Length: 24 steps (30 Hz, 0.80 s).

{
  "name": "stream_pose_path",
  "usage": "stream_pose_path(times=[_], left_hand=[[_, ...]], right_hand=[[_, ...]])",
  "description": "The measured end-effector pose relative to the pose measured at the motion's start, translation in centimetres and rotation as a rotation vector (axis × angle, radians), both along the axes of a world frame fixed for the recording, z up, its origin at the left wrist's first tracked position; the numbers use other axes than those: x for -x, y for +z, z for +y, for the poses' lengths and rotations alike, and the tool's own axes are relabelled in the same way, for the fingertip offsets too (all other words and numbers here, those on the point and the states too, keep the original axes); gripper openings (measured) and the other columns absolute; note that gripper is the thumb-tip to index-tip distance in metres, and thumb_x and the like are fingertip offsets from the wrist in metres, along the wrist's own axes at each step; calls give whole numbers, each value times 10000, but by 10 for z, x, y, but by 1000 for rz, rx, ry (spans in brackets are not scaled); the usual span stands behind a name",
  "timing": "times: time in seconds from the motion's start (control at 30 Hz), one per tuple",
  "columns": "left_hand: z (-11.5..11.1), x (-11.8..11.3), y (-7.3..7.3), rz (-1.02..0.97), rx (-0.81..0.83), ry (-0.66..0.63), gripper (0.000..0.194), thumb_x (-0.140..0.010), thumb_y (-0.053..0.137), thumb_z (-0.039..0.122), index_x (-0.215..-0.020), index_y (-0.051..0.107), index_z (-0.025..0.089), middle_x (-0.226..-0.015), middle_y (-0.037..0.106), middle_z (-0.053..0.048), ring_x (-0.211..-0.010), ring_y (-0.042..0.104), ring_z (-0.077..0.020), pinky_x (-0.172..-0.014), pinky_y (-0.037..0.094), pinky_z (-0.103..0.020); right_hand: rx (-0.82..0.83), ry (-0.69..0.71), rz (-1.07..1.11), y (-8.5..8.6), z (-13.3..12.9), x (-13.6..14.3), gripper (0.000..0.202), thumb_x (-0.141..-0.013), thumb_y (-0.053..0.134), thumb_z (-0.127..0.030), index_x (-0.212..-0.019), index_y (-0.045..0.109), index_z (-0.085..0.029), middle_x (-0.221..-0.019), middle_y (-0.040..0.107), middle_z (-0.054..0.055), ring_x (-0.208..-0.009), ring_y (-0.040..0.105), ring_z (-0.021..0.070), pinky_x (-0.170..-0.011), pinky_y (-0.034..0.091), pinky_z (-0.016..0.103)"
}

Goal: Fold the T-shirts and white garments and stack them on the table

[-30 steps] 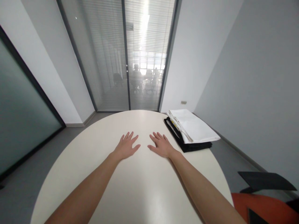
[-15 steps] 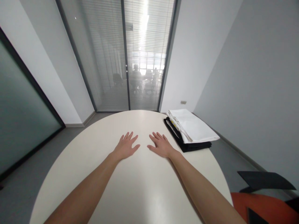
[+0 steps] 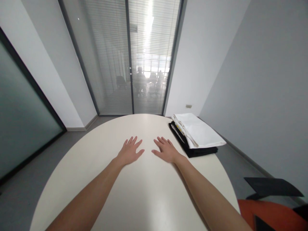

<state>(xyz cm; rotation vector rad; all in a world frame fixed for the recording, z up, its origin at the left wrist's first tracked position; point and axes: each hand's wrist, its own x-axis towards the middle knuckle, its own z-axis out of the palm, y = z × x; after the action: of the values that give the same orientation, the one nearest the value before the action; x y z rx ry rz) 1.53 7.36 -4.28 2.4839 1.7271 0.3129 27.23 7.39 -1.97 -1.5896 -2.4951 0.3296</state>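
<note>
Both hands rest palm down on the round white table (image 3: 149, 186), with nothing in them. My left hand (image 3: 130, 152) lies left of the middle, its fingers spread. A short stretch of tabletop separates it from my right hand (image 3: 166, 150), whose fingers are also apart. Just beyond the right hand, near the table's right edge, is a folded white cloth (image 3: 197, 130). It lies on top of folded black cloth (image 3: 202, 151); a bit of yellow shows along the left side of the stack. Neither hand touches the stack.
An orange chair (image 3: 271, 213) with a black armrest (image 3: 274, 186) stands at the lower right, close to the table. Beyond the table is a glass partition (image 3: 110, 64) with blinds. A grey-white wall (image 3: 269, 89) runs along the right.
</note>
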Motion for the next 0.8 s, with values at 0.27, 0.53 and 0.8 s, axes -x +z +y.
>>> stream_pose_path(times=[0.27, 0.53, 0.8], left_hand=[[0, 1, 1, -2, -3, 7, 673, -961, 354, 617, -1524, 407, 251, -1637, 255, -133, -1518, 186, -341, -1202, 151, -536], [-1, 0, 4, 5, 13, 9, 682, -962, 346, 623, -1530, 397, 250, -1641, 245, -126, -1522, 168, -335, -1207, 150, -523], [3, 0, -4, 20, 2, 10, 681, -963, 351, 624, -1529, 400, 248, -1639, 242, -135, -1518, 180, -342, -1202, 161, -538]], right_hand=[[-182, -204, -39, 75, 22, -16, 401, -960, 451, -390, -1270, 650, -230, -1146, 734, 79, -1066, 656, 271, -943, 448, 375], [-385, -735, -24, 88, 30, -80, 490, -882, 527, -420, -1287, 663, -179, -1305, 613, 204, -1166, 558, 391, -921, 470, 499], [-318, -942, 169, 86, 28, -98, 411, -972, 397, -383, -1183, 685, -179, -1052, 712, 179, -974, 654, 305, -795, 475, 379]])
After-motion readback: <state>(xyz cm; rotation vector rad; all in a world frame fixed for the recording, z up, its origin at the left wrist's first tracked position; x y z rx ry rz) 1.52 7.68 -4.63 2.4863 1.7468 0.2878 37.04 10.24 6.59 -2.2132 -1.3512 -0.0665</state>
